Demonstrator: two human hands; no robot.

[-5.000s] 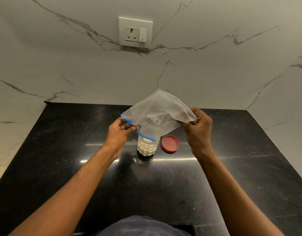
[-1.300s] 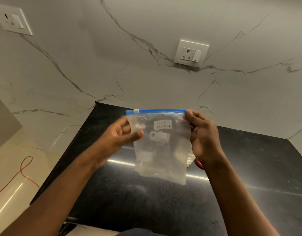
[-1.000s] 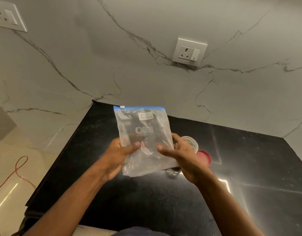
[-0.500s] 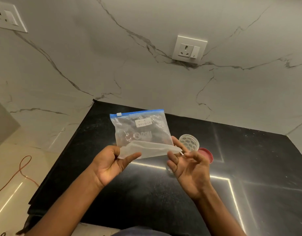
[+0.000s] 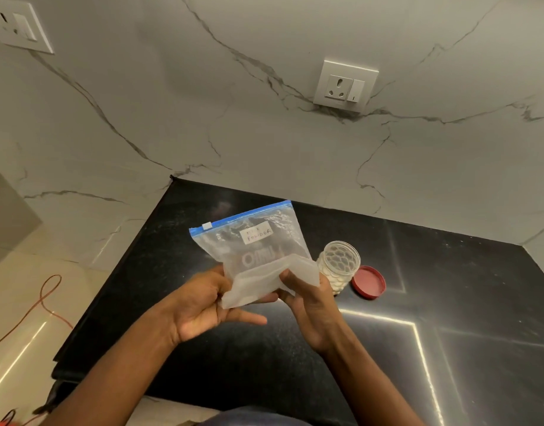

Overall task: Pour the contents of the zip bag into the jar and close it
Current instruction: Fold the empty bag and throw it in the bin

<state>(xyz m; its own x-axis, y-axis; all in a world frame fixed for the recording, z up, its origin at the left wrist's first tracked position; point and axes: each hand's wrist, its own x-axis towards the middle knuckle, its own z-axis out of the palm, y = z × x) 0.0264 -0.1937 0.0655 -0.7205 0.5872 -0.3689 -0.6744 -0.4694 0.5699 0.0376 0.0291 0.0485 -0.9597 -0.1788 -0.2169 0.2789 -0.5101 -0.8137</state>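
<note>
A clear zip bag (image 5: 255, 250) with a blue zip strip and a white handwritten label is held above the black counter, its lower part folded up toward me. My left hand (image 5: 200, 305) pinches the folded lower left of the bag. My right hand (image 5: 307, 299) grips the folded lower right. Behind my right hand stands a small clear jar (image 5: 338, 265) with a honeycomb pattern, lidless, holding white powder. Its red lid (image 5: 368, 282) lies flat on the counter just right of the jar.
The black stone counter (image 5: 449, 318) ends at a marble wall behind and a corner at the right. Two wall sockets (image 5: 344, 86) are on the wall. The counter's left edge drops to a light floor with an orange cable (image 5: 43, 299).
Over five seconds the bag came off the jar, turned upright with the zip on top, and its bottom was folded up. In the last half second both hands closed on the fold and the bag tilted.
</note>
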